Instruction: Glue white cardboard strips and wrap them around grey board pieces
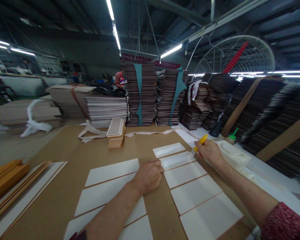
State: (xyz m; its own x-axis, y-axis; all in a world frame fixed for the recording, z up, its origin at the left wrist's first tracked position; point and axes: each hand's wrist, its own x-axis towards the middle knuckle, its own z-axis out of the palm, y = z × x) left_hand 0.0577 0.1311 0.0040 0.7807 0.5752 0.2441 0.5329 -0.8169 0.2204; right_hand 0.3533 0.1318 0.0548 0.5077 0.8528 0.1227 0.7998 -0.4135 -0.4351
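Observation:
My right hand (pixel 210 151) grips a brush by its yellow handle (pixel 203 139). The brush's pale tip meets the right end of a white panel (pixel 176 161) that looks wet along its middle. Against that panel's left end, my left hand (pixel 149 175) rests with its fingers curled; its fingertips are partly hidden. Beyond lies a shorter white strip (pixel 168 150), also with a shiny band. Nearer me, several white panels (pixel 196 191) with brown edges overlap in a column. A second column of white panels (pixel 112 171) lies left, partly under my left forearm.
Brown board (pixel 57 146) covers the table. A small stack of framed panels (pixel 115 131) stands at the back. Orange-edged strips (pixel 7 180) lie left. Tied stacks of dark sheets (pixel 142 96) line the far edge. At right are a whitish container (pixel 232 153) and a green-nozzled bottle (pixel 232 136).

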